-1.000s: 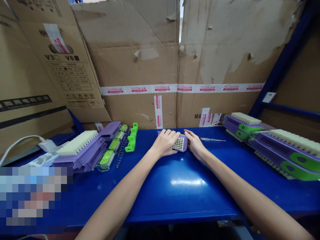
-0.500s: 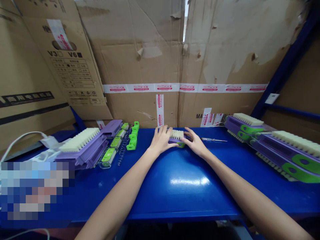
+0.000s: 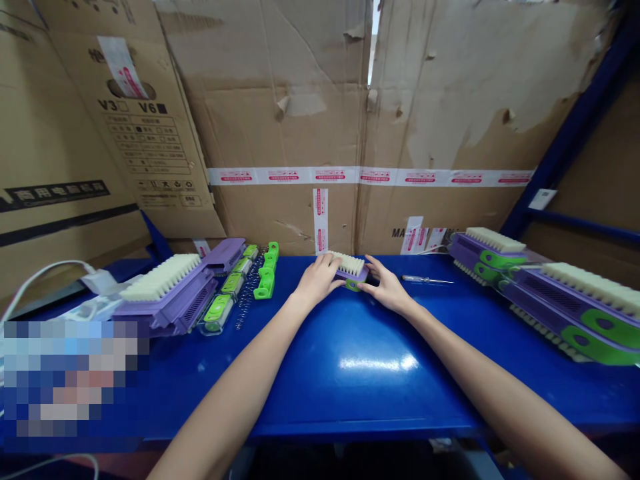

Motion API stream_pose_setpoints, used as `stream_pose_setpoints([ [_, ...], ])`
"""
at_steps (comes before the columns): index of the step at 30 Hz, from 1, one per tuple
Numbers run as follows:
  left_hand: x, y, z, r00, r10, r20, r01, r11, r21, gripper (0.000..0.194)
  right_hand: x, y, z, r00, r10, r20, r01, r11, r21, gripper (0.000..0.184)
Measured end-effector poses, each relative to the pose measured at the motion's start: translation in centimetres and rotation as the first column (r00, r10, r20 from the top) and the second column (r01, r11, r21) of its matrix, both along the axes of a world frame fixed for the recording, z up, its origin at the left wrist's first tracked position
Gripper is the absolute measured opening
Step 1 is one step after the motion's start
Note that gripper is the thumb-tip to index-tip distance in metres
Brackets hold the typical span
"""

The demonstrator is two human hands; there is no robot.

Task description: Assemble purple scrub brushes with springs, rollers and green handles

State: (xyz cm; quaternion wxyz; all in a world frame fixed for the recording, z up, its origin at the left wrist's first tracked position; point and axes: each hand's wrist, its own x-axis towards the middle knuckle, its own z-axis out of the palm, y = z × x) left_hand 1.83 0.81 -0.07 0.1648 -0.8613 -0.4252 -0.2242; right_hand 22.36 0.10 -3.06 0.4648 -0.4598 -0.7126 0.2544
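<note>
Between my hands, at the back middle of the blue table, is a purple brush [image 3: 349, 264] with cream bristles facing up and a green end piece [image 3: 353, 285] toward me. My left hand [image 3: 320, 276] is closed around its left side, fingers over the far edge and thumb near the green end. My right hand [image 3: 383, 283] grips the right side, its thumb and fingers at the green end. The brush sits slightly turned; its underside is hidden. A screwdriver [image 3: 427, 279] with a clear handle lies right of my right hand.
Purple brush parts [image 3: 165, 283] are stacked at left, beside green-topped pieces [image 3: 219, 313], several springs [image 3: 244, 300] and green end pieces [image 3: 265, 283]. Finished-looking brushes [image 3: 575, 297] are stacked at right. Cardboard [image 3: 280, 133] walls the back of the blue table [image 3: 370, 400].
The brush has turned between my hands, so its green end and more of its bristles show. My left hand has shifted slightly left, and my right hand has moved a little with the brush.
</note>
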Motion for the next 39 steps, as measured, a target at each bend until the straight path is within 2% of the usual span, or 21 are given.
stream_pose_setpoints([
  [6,-0.3,-0.1,0.0,0.999,0.031,0.040,-0.030,0.999,-0.017,0.043,0.0,-0.3,0.1,0.999,-0.024,0.036,0.023,0.999,0.027,0.081],
  [12,0.0,-0.4,-0.3,0.998,0.041,0.056,-0.041,0.999,0.000,0.045,0.2,-0.4,0.3,0.993,-0.061,0.100,0.056,0.997,0.052,0.088],
  [15,0.4,-0.9,0.1,0.999,0.038,0.028,-0.038,0.999,-0.006,0.047,0.2,-0.6,0.4,0.990,-0.074,0.120,0.067,0.996,0.059,0.087],
  [19,0.3,-2.0,2.1,0.999,0.033,-0.017,-0.033,0.999,-0.009,0.048,0.6,-0.9,0.6,0.990,-0.062,0.125,0.057,0.998,0.040,0.083],
  [22,-0.9,-2.7,4.4,0.994,0.110,0.008,-0.110,0.994,-0.002,0.023,1.1,-1.0,0.7,0.994,-0.053,0.096,0.053,0.999,0.006,0.083],
  [23,-1.6,-3.0,5.2,0.988,0.156,0.019,-0.156,0.988,0.002,0.018,1.2,-1.0,0.7,0.995,-0.051,0.084,0.052,0.999,-0.006,0.084],
  [25,-3.4,-3.7,6.6,0.963,0.258,0.078,-0.262,0.964,0.045,0.020,1.6,-1.0,0.8,0.997,-0.048,0.059,0.050,0.998,-0.027,0.086],
  [27,-5.5,-4.8,7.8,0.943,0.307,0.131,-0.319,0.944,0.085,0.018,2.1,-0.9,0.9,0.998,-0.048,0.038,0.050,0.998,-0.046,0.086],
  [30,-8.9,-7.1,8.7,0.885,0.435,0.169,-0.452,0.888,0.086,0.031,2.6,-0.8,1.0,0.997,-0.058,0.052,0.061,0.996,-0.066,0.087],
  [31,-9.9,-8.0,8.8,0.859,0.483,0.172,-0.501,0.861,0.086,0.039,2.8,-0.7,1.0,0.996,-0.062,0.068,0.067,0.995,-0.070,0.088],
  [33,-11.6,-10.0,8.5,0.854,0.507,0.119,-0.517,0.851,0.085,0.047,3.0,-0.7,1.0,0.993,-0.068,0.099,0.075,0.995,-0.072,0.088],
  [35,-12.8,-11.7,7.7,0.824,0.564,0.049,-0.566,0.822,0.069,0.045,3.2,-0.6,0.8,0.991,-0.067,0.114,0.074,0.995,-0.060,0.087],
  [39,-14.1,-13.9,5.6,0.701,0.693,-0.165,-0.701,0.713,0.012,0.041,3.2,-0.5,0.7,0.989,-0.064,0.136,0.067,0.998,-0.020,0.084],
])
